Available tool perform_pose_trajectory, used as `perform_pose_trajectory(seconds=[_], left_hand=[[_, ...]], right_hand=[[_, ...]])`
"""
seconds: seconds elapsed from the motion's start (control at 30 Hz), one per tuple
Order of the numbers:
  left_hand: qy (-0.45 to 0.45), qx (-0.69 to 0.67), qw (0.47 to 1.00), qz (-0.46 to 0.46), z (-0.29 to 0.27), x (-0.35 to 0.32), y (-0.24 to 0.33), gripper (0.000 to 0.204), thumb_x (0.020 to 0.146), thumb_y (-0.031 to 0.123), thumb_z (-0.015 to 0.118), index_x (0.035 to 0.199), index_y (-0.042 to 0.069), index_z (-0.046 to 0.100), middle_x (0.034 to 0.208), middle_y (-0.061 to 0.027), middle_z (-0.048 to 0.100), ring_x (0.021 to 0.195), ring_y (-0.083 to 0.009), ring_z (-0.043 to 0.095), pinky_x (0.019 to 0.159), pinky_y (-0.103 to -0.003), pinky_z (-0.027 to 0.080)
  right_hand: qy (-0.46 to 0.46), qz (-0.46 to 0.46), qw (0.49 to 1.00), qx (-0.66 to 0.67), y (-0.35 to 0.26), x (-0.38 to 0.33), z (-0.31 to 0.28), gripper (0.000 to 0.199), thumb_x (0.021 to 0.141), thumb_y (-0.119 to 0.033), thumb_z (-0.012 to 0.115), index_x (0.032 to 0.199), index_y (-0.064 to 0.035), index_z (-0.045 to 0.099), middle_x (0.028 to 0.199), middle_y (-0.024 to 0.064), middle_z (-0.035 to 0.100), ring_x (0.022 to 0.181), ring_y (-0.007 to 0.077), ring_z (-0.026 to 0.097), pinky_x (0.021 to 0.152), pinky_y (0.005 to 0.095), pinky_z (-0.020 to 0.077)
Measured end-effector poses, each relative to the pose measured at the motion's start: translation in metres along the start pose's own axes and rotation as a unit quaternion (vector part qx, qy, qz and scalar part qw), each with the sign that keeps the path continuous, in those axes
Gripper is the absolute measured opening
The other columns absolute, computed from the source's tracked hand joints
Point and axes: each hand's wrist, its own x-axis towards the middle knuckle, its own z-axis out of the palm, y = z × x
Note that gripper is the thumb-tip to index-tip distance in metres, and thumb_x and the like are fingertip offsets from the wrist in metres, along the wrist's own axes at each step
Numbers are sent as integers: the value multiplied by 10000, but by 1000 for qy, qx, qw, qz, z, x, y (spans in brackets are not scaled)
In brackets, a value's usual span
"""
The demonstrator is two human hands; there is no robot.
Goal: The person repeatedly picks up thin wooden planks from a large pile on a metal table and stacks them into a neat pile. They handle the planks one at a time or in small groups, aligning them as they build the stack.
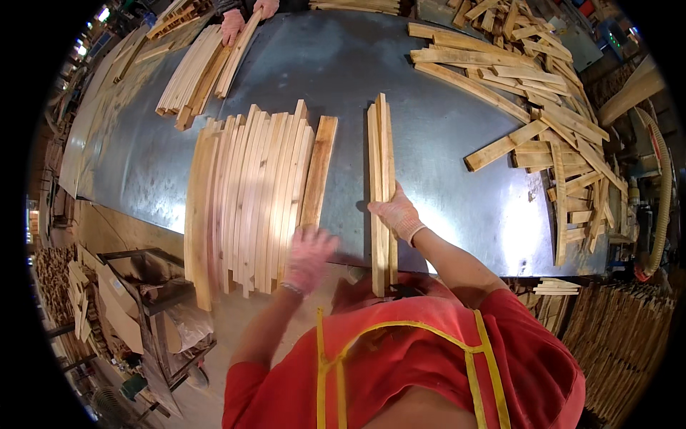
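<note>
While the gloved right hand (397, 213) is wrapped around a slim bundle of wooden strips (379, 157) near its lower part, the left hand (311, 254) lies by the near end of a darker board (319, 171); it is blurred, so I cannot tell whether its fingers pinch the wood or only touch it. The bundle runs lengthwise away from the body, its near end past the edge of the bench (300, 64), probably because that lets the hand reach around it. Left of the board, a row of pale strips (257, 193) stands packed side by side, seemingly so the pieces support 1 another; their near ends also overhang.

Farther off, a co-worker's 2 gloved hands (232, 27) are at another group of strips (191, 71). A jumbled pile (572, 121) covers the right side. Below left is a dark open-topped bin (153, 304); its contents are too shadowed to identify.
</note>
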Motion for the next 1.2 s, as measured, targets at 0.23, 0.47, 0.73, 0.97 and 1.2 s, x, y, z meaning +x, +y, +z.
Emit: perform_pose_trajectory(seconds=[0.23,0.47,0.73,0.97,1.2], left_hand=[[131,-94,957,-240,7,-14,-5,729,852,321,773,1494,70,537,1530,-149,508,1455,-391,441,1210,-570,331],[89,-18,958,-273,35,9,16,859,807,300,781,1572,90,452,1595,-124,448,1493,-355,406,1228,-542,318],[114,-30,944,-307,33,20,24,780,774,221,782,1502,118,521,1559,-88,481,1475,-324,430,1215,-542,333],[84,58,951,-292,32,18,31,634,904,210,651,1513,109,505,1534,-114,486,1468,-356,437,1203,-555,356],[129,58,964,-224,44,25,42,613,937,163,586,1534,98,466,1540,-151,474,1383,-344,496,1182,-559,388]], right_hand=[[-215,-27,905,-366,-54,6,68,1041,897,-575,689,1558,159,361,1353,359,654,1230,443,678,1049,450,545],[-307,-261,862,-308,-44,75,-44,602,956,-460,642,1356,-11,660,1352,164,678,1247,367,637,1058,438,502],[30,-53,639,-767,-13,93,-347,657,907,-152,724,1537,-187,543,1515,108,589,1462,351,497,1197,468,411],[-37,-183,842,-506,-103,81,-218,676,955,-544,647,1413,-47,638,1218,244,741,1161,395,708,989,453,545],[-86,-27,994,-60,-31,148,-90,552,1038,-525,565,901,-7,700,702,104,670,587,208,659,536,357,526]])
